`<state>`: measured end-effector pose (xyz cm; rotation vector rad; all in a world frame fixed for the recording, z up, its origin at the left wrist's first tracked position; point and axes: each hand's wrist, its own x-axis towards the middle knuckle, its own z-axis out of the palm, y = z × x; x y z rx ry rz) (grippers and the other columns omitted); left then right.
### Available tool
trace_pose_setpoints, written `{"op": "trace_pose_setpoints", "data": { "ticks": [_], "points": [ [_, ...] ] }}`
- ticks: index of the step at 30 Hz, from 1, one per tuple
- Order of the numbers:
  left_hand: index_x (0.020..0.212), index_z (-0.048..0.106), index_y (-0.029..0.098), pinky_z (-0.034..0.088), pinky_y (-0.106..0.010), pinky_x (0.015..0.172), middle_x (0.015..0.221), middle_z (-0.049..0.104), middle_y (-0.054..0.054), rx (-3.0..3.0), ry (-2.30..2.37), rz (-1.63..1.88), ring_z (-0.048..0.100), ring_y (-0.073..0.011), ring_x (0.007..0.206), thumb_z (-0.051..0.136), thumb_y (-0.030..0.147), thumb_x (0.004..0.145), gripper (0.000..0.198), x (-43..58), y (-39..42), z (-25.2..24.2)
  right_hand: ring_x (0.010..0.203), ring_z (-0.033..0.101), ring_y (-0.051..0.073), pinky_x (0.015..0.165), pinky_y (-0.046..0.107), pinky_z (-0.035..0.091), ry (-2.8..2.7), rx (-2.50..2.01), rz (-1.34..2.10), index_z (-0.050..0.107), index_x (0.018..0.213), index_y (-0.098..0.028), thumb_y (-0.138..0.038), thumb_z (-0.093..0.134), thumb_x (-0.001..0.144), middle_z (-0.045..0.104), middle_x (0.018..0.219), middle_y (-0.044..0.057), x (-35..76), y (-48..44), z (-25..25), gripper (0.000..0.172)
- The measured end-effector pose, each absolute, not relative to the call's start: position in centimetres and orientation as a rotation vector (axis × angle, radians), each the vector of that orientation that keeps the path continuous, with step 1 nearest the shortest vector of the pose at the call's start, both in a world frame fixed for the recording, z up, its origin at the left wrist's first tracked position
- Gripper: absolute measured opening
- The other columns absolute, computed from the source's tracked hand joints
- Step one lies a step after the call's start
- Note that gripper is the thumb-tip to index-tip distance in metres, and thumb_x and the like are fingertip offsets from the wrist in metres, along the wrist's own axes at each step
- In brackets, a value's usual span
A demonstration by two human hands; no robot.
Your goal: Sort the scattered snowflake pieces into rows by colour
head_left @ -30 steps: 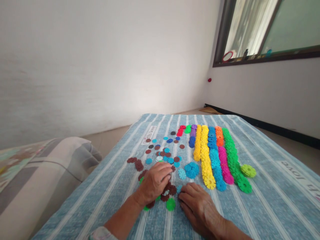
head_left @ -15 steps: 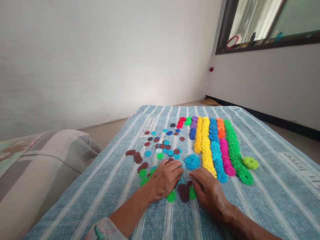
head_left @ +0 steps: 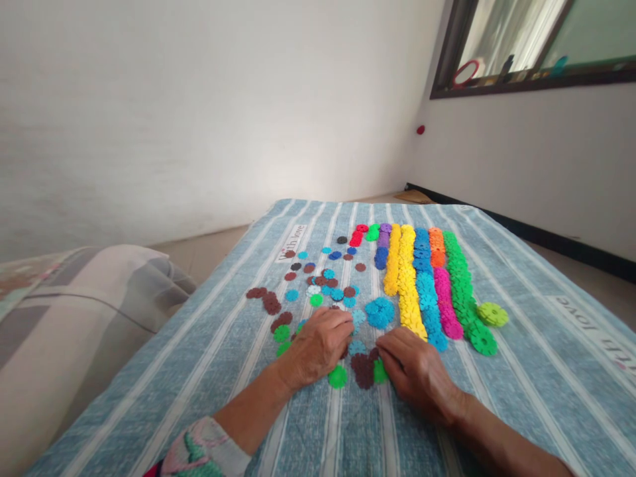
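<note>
Toward the near edge of the bed (head_left: 223, 371), the left hand (head_left: 320, 344) is seen palm down with its fingers curled over loose discs, so whether anything is pinched beneath cannot be told. Between the hands a small cluster of brown discs (head_left: 362, 368) lies flat beside a green disc (head_left: 338, 377). It is touched by the stretched fingertips of the right hand (head_left: 417, 374), the nearer one, which clasps nothing. Further right, the sorted coloured rows (head_left: 412, 291) are laid lengthwise toward the far edge.

Bedsheet (head_left: 521, 371): pale blue, white stripes. Yellow row (head_left: 405, 285), blue row (head_left: 427, 295), pink row (head_left: 445, 301), green row (head_left: 460, 281). Brown discs (head_left: 362, 368); green disc (head_left: 338, 377). Sleeve (head_left: 203, 454): pink-green pattern.
</note>
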<state>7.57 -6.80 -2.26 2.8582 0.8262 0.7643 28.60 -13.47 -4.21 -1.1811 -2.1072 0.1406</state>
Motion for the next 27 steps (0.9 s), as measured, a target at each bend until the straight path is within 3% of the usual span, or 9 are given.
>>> {"op": "trace_pose_setpoints", "data": {
  "ticks": [6, 9, 14, 21, 27],
  "points": [
    [0.086, 0.064, 0.015, 0.046, -0.038, 0.088, 0.095, 0.066, -0.008, 2.923, 0.790, 0.814, 0.059, -0.0193, 0.095, 0.049, 0.015, 0.088, 0.016, 7.5, -6.7, -2.3, 0.071, 0.059, 0.018, 0.066, 0.028, 0.044, -2.011, -1.281, 0.292, 0.062, 0.088, -0.020, -0.017, 0.043, 0.092, 0.062, 0.077, 0.004, 29.8, -12.6, -4.1, 0.020],
    [0.086, 0.065, 0.015, 0.045, -0.040, 0.092, 0.101, 0.066, -0.009, 2.909, 0.705, 0.814, 0.059, -0.0218, 0.100, 0.056, 0.026, 0.086, 0.014, 7.7, -7.3, -1.8, 0.070, 0.059, 0.018, 0.065, 0.028, 0.042, -2.049, -1.345, 0.358, 0.062, 0.080, -0.019, -0.018, 0.042, 0.091, 0.062, 0.074, 0.004, 29.7, -12.7, -3.6, 0.023],
    [0.099, 0.066, 0.017, 0.038, -0.048, 0.102, 0.120, 0.062, -0.013, 2.878, 0.584, 0.634, 0.049, -0.0309, 0.121, 0.071, 0.048, 0.071, 0.042, 8.0, -8.4, -1.0, 0.073, 0.060, 0.018, 0.066, 0.027, 0.041, -2.071, -1.434, 0.458, 0.063, 0.080, -0.019, -0.015, 0.047, 0.086, 0.064, 0.075, 0.003, 29.6, -12.9, -2.9, 0.018],
    [0.095, 0.067, 0.016, 0.035, -0.049, 0.106, 0.124, 0.060, -0.013, 2.786, 0.602, 0.539, 0.046, -0.0310, 0.126, 0.074, 0.038, 0.070, 0.034, 8.1, -8.6, -1.3, 0.080, 0.063, 0.017, 0.071, 0.025, 0.041, -2.181, -1.453, 0.524, 0.070, 0.084, -0.021, -0.013, 0.050, 0.082, 0.069, 0.083, 0.003, 29.5, -13.1, -2.2, 0.021],
    [0.088, 0.067, 0.016, 0.036, -0.047, 0.107, 0.124, 0.061, -0.012, 2.740, 0.634, 0.532, 0.048, -0.0296, 0.124, 0.075, 0.034, 0.068, 0.028, 8.1, -8.4, -1.4, 0.075, 0.061, 0.016, 0.066, 0.024, 0.039, -2.215, -1.495, 0.566, 0.070, 0.095, -0.025, -0.020, 0.060, 0.080, 0.069, 0.085, 0.000, 29.1, -13.6, -1.4, 0.019]
  ]
}}
